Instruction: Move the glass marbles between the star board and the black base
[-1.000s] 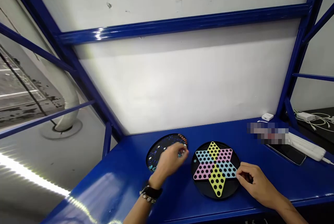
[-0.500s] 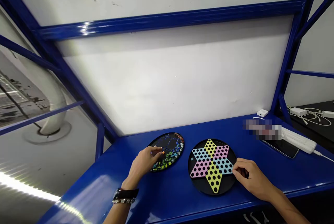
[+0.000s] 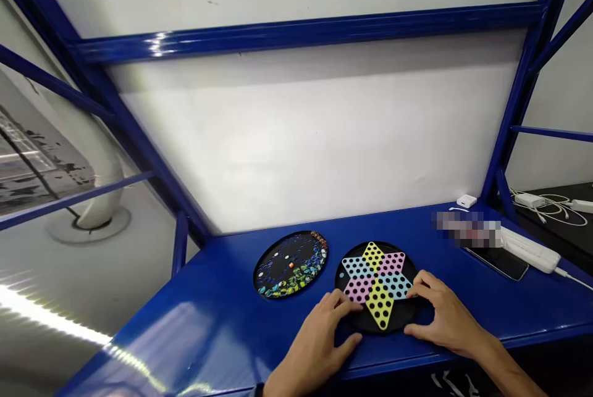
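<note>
1. Left hand and right hand, fingers spread, rest on a round black Chinese checkers board, hiding its lower edge; any grip cannot be made out.
2. Glass marbles line a round black tray beside it on a blue metal bench.

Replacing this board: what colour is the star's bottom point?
Bottom point: yellow with black holes, head view.

Black-dotted yellow, pink and blue checkers star
</note>
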`<control>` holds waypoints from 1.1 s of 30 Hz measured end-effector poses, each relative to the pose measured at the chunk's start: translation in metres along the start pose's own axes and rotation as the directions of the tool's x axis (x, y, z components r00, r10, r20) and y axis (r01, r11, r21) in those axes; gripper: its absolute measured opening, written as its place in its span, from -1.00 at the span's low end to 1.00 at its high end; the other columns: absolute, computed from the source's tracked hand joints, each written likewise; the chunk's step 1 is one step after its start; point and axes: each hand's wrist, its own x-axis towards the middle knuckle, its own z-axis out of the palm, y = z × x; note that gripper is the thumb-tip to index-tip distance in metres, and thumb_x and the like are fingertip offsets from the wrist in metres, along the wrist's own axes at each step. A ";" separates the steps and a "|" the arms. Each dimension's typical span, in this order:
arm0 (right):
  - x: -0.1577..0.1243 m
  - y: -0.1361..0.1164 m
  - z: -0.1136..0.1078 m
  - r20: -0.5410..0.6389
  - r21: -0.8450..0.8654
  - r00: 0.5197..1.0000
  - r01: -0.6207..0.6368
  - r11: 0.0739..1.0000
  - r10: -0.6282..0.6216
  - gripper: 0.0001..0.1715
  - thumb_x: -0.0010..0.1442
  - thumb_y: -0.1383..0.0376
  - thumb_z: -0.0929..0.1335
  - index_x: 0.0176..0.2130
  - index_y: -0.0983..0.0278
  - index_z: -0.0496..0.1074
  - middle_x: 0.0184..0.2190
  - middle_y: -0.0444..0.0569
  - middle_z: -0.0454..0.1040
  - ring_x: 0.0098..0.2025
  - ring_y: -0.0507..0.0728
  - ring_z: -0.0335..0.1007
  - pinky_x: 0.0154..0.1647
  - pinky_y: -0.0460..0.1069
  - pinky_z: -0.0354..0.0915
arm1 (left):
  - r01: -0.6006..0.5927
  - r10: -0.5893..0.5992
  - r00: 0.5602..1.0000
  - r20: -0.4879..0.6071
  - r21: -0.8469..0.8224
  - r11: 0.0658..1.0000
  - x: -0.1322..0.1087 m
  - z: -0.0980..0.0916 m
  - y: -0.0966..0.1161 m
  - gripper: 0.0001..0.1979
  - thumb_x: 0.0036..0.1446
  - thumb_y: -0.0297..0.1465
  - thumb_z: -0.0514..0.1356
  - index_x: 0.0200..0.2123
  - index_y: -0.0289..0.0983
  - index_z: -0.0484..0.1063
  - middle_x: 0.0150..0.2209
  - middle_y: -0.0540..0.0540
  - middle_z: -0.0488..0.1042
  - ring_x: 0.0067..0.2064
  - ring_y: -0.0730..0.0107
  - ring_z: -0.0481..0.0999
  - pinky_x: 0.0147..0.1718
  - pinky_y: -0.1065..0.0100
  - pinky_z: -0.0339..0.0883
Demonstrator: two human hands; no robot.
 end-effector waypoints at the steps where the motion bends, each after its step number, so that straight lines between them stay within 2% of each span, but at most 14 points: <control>1: 0.000 0.002 0.002 -0.046 -0.064 0.999 -0.015 0.998 0.012 -0.56 0.05 0.03 0.46 -0.09 0.13 0.47 0.01 0.01 0.40 0.00 0.26 0.36 0.01 0.13 0.34 | 0.009 -0.008 0.999 -0.045 0.039 0.999 0.002 0.008 -0.001 -0.59 0.15 -0.30 0.22 0.09 -0.01 0.38 0.08 -0.06 0.43 0.09 0.17 0.43 0.15 0.15 0.30; 4: 0.002 0.009 0.007 -0.148 -0.221 0.987 -0.098 0.970 0.066 -0.22 0.12 -0.11 0.39 0.23 0.13 0.31 0.27 0.11 0.23 0.27 0.42 0.14 0.23 0.31 0.16 | 0.042 -0.015 0.984 -0.176 0.152 0.987 0.006 0.026 -0.013 -0.42 0.19 -0.21 0.19 0.27 -0.07 0.19 0.26 -0.16 0.27 0.24 0.03 0.31 0.23 -0.02 0.21; 6: 0.003 0.015 0.010 -0.112 -0.271 0.987 -0.139 0.953 0.112 -0.04 0.15 -0.22 0.31 0.35 0.16 0.14 0.37 0.13 0.09 0.38 0.45 -0.03 0.31 0.37 0.04 | 0.020 0.021 0.982 -0.187 0.212 0.977 0.006 0.031 -0.020 -0.29 0.23 -0.13 0.15 0.37 -0.07 -0.01 0.37 -0.17 0.13 0.34 -0.02 0.17 0.30 -0.13 0.06; 8: 0.003 0.018 0.011 -0.052 -0.293 0.989 -0.149 0.945 0.140 -0.02 0.19 -0.27 0.24 0.39 0.15 0.07 0.41 0.09 0.02 0.42 0.43 -0.12 0.35 0.37 -0.03 | -0.012 0.048 0.989 -0.142 0.245 0.969 0.005 0.032 -0.023 -0.28 0.27 -0.10 0.09 0.40 -0.04 -0.11 0.41 -0.16 0.04 0.38 0.00 0.10 0.33 -0.19 -0.06; 11: 0.003 0.020 0.009 -0.015 -0.296 0.988 -0.150 0.943 0.152 -0.05 0.22 -0.28 0.19 0.39 0.12 0.07 0.43 0.04 -0.02 0.44 0.40 -0.17 0.38 0.36 -0.07 | -0.018 0.044 0.995 -0.092 0.260 0.965 0.003 0.030 -0.021 -0.34 0.30 -0.11 0.06 0.40 -0.04 -0.06 0.43 -0.14 0.01 0.39 0.03 0.10 0.34 -0.19 -0.06; 17: 0.003 0.014 0.004 0.000 -0.292 0.983 -0.173 0.941 0.181 -0.14 0.25 -0.24 0.19 0.37 0.10 0.14 0.43 -0.04 0.01 0.44 0.38 -0.18 0.39 0.33 -0.07 | -0.035 0.090 0.982 -0.164 0.311 0.950 0.003 0.031 -0.021 -0.39 0.30 -0.14 0.08 0.37 -0.05 0.05 0.40 -0.11 0.09 0.35 0.06 0.20 0.31 -0.13 0.09; 20: 0.003 0.012 0.003 0.006 -0.295 0.982 -0.179 0.939 0.189 -0.15 0.26 -0.23 0.18 0.36 0.09 0.15 0.43 -0.07 0.01 0.44 0.38 -0.18 0.40 0.33 -0.06 | -0.045 0.108 0.979 -0.175 0.326 0.944 0.004 0.032 -0.024 -0.41 0.31 -0.14 0.07 0.36 -0.05 0.06 0.40 -0.10 0.11 0.34 0.08 0.21 0.30 -0.13 0.11; 24: 0.002 0.009 0.001 -0.005 -0.269 0.986 -0.161 0.950 0.165 -0.22 0.26 -0.19 0.20 0.31 0.10 0.22 0.39 -0.03 0.10 0.42 0.38 -0.10 0.38 0.34 -0.01 | -0.049 0.111 0.977 -0.183 0.313 0.949 0.003 0.030 -0.020 -0.42 0.29 -0.17 0.10 0.34 -0.07 0.10 0.37 -0.14 0.16 0.32 0.07 0.25 0.29 -0.13 0.13; 27: 0.000 0.006 -0.002 -0.021 -0.211 0.989 -0.149 0.966 0.148 -0.38 0.26 -0.15 0.24 0.15 0.08 0.38 0.33 -0.02 0.21 0.38 0.37 0.01 0.32 0.33 0.11 | -0.067 0.120 0.973 -0.199 0.254 0.965 0.001 0.028 -0.012 -0.55 0.26 -0.23 0.14 0.21 -0.09 0.29 0.25 -0.14 0.34 0.22 0.09 0.38 0.21 -0.03 0.28; 30: -0.001 0.005 -0.004 -0.043 -0.135 0.985 -0.170 0.976 0.165 -0.52 0.25 -0.13 0.26 -0.03 0.07 0.44 0.26 -0.04 0.28 0.31 0.36 0.12 0.21 0.28 0.27 | -0.065 0.103 0.967 -0.233 0.164 0.984 0.000 0.019 -0.011 -0.72 0.26 -0.28 0.13 0.03 -0.11 0.41 0.09 -0.11 0.46 0.08 0.20 0.48 0.07 0.17 0.42; 33: -0.001 0.005 -0.003 -0.059 -0.085 0.982 -0.185 0.979 0.181 -0.55 0.23 -0.13 0.28 -0.07 0.06 0.44 0.23 -0.05 0.30 0.28 0.35 0.17 0.18 0.27 0.31 | 0.017 0.034 0.940 -0.339 0.147 0.989 0.002 -0.001 -0.029 -0.73 0.31 -0.27 0.04 0.00 -0.12 0.41 0.05 -0.10 0.47 0.06 0.23 0.49 0.07 0.22 0.39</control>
